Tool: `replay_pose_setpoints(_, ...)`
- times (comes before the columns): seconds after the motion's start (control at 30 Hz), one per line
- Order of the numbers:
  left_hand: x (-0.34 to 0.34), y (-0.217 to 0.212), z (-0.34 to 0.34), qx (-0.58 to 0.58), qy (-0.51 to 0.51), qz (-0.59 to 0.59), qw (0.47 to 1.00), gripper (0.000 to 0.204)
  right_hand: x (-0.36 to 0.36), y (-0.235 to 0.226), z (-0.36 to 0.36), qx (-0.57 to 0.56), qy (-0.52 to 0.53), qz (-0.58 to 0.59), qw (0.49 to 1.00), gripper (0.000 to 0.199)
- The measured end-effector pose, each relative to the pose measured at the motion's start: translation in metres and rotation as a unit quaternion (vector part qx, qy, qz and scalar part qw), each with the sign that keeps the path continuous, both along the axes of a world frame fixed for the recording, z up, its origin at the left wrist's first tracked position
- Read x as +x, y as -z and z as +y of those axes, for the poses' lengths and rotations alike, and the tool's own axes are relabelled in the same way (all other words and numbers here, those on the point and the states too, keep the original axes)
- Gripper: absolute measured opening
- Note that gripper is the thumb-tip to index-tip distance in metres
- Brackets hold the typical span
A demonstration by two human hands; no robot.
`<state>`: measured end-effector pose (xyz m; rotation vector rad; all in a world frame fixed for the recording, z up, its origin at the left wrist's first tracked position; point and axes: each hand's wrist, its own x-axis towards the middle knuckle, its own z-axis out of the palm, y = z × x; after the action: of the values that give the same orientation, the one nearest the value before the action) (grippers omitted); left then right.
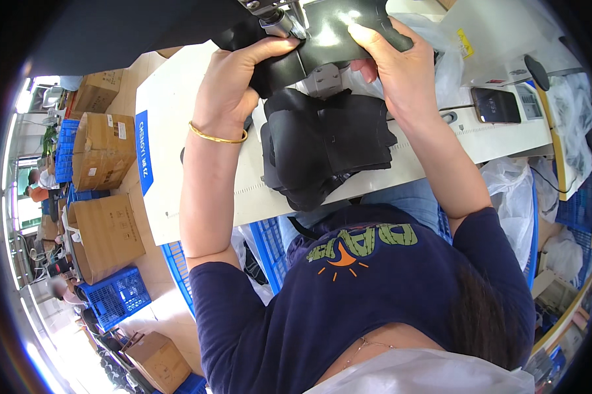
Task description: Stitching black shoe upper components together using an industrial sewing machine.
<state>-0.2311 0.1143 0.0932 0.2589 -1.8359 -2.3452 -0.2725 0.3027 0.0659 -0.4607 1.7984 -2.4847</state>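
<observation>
- The black stack (pixel 329 148) of sheet pieces lies on the white bench (pixel 204 164), close to its near edge.
- Just beyond the black stack, the glossy black piece (pixel 322 33) is held up at the metal machine head (pixel 277 25).
- The left hand (pixel 232 82) grips that piece's left part, thumb on top, right beside the machine head.
- The right hand (pixel 401 72) grips its right end, thumb on top and some fingers below.
- Standing in the way, a grey metal block (pixel 323 80) sits between the black stack and the held piece; the machine head crowds the piece's far side.
- Right of the black stack, well apart, a phone (pixel 496 106) lies on the bench; crumpled clear plastic (pixel 445 52) is farther beyond, behind the right hand.
- Well left of the black stack, past the bench, are a taped cardboard box (pixel 102 154), an open carton (pixel 109 240) and a blue crate (pixel 117 301).
</observation>
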Motion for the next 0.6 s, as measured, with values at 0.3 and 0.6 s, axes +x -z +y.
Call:
replay_pose_setpoints(0.3, 0.008, 0.003, -0.005, 0.065, 0.003, -0.005, 0.998, 0.019, -0.001, 0.001, 0.006, -0.012, 0.01, -0.008, 1.0, 0.018)
replay_pose_setpoints(0.6, 0.017, 0.021, -0.022, 0.097, -0.034, 0.033, 0.994, 0.018, -0.009, 0.007, 0.008, -0.017, -0.014, 0.006, 1.0, 0.02)
